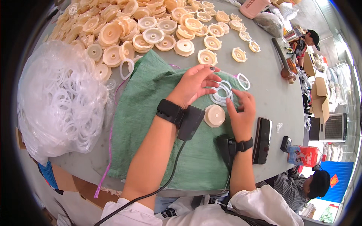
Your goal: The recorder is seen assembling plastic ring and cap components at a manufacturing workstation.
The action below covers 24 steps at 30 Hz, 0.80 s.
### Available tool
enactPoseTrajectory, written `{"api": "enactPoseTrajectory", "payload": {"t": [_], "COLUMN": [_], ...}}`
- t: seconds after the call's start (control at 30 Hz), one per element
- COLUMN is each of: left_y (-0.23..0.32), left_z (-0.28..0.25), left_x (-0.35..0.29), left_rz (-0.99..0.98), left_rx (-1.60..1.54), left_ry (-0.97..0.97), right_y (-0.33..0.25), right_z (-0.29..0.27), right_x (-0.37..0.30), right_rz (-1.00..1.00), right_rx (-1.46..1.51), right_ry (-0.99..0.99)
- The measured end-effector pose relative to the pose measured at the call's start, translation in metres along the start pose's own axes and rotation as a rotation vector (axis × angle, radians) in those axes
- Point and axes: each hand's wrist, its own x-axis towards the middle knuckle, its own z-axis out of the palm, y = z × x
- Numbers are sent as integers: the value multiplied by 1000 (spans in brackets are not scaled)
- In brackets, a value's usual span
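A small bunch of translucent white plastic rings (221, 92) sits between my two hands, above the green woven cloth (151, 150). My left hand (197, 84) reaches the left edge of the rings with its fingers curved and apart. At their right edge is my right hand (242, 113), thumb and forefinger spread; I cannot make out firm contact. Just below the rings lies a round cream plastic disc (215, 115) with a small centre hole. One loose white ring (243, 81) rests beyond my right fingers, and another loose ring (126, 69) lies at the cloth's upper left corner.
A large heap of cream plastic wheels (113, 34) covers the far left of the grey table (279, 98). A clear bag of white rings (62, 101) bulges at left. Right of my forearm lies a phone (262, 141); a hammer (283, 60) is farther off. Two people sit at right.
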Motion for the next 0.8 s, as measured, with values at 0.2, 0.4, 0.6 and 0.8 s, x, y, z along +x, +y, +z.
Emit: {"api": "enactPoseTrajectory", "payload": {"t": [0.2,0.4,0.6,0.8], "left_y": [-5,-11,-20,-12], "left_z": [4,7,11,8], "left_x": [-1,-1,2,-6], "left_rz": [72,225,331,114], "left_rx": [200,421,676,614], "left_ry": [6,71,-2,-163], "right_y": [22,22,24,32], "right_z": [15,12,-2,-10], "right_x": [4,6,14,15], "right_rz": [-139,81,198,324], "right_rx": [-67,319,956,1144], "right_ry": [-5,68,78,-341]}}
